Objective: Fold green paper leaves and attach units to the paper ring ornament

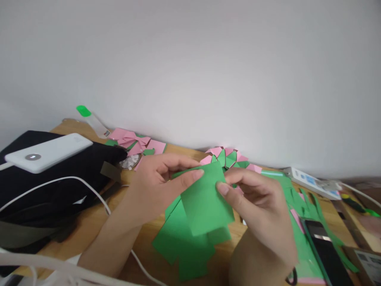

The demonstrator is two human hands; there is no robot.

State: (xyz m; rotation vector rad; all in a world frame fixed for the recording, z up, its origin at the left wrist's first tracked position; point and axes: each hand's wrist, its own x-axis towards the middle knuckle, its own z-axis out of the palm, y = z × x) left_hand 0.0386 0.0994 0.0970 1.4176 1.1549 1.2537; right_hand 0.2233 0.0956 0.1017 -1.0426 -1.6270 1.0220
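Between my two hands is a small green paper sheet (pixel 205 206), held tilted above the table. My left hand (pixel 166 182) pinches its upper left edge, thumb on the front. At the right edge, my right hand (pixel 253 198) grips it between thumb and fingers. Some green paper shows behind the held sheet; whether it is one piece or several I cannot tell. Below lie several loose green paper pieces (pixel 190 254), overlapping on the wooden table. Just beyond my hands sits a folded pink and green paper model (pixel 229 157).
A white power bank (pixel 49 153) rests on a black bag (pixel 98 159) at left, with a white cable running across. Folded pink papers (pixel 131 139) lie by the wall. At right are a power strip (pixel 312 182), green paper strips (pixel 318 210) and a phone (pixel 324 250).
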